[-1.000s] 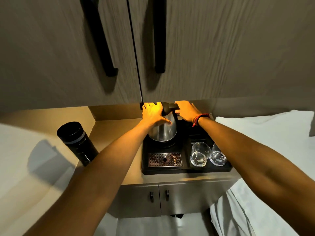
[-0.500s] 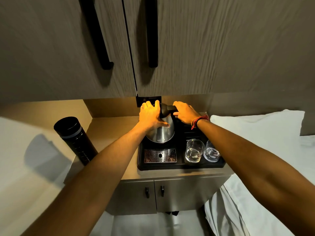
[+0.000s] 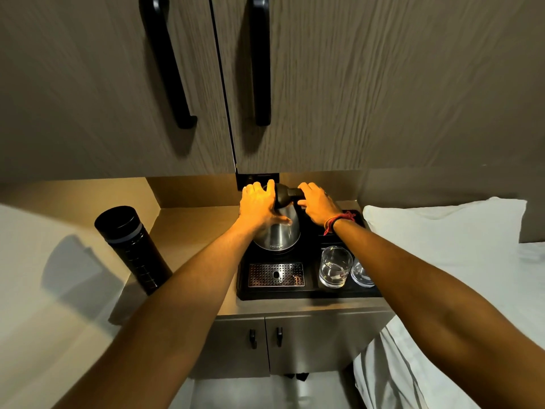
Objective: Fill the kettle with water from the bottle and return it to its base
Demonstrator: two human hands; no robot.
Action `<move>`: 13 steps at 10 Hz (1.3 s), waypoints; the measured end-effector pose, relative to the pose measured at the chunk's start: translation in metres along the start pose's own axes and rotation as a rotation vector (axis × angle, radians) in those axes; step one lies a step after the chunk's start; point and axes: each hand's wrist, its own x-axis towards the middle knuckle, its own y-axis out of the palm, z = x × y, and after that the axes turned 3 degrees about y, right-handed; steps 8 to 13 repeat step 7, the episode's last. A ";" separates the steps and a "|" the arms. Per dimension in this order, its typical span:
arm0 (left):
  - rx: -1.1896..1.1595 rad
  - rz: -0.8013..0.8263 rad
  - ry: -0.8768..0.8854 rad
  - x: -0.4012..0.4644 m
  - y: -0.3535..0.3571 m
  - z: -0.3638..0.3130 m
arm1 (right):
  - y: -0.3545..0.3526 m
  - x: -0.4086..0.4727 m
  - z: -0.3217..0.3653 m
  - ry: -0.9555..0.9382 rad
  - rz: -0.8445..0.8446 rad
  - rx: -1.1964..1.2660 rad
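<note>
A steel kettle (image 3: 280, 236) with a black lid and handle stands on the black tray (image 3: 306, 292) at the back of the counter; its base is hidden under it. My left hand (image 3: 259, 208) is pressed against the kettle's left side and upper body. My right hand (image 3: 317, 206) is closed around the black handle at the kettle's top right. A tall black bottle (image 3: 132, 249) with its cap on stands on the counter to the left, apart from both hands.
Two glass tumblers (image 3: 335, 267) sit on the tray's right part, a perforated drip grate (image 3: 275, 274) at its front. Wooden cabinet doors with black handles (image 3: 259, 60) hang low overhead. White bedding (image 3: 442, 261) lies to the right, small cupboard doors (image 3: 265, 338) below.
Both hands stay on the kettle, which stays on the tray. The view has shifted slightly; my left hand has slid a little lower on the kettle's body.
</note>
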 end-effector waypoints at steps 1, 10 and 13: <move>0.042 -0.006 0.008 -0.006 0.002 0.009 | 0.009 -0.003 0.003 0.060 -0.051 0.033; 0.278 0.070 -0.028 -0.040 -0.003 0.014 | 0.011 -0.035 0.000 0.010 -0.043 -0.299; 0.278 0.070 -0.028 -0.040 -0.003 0.014 | 0.011 -0.035 0.000 0.010 -0.043 -0.299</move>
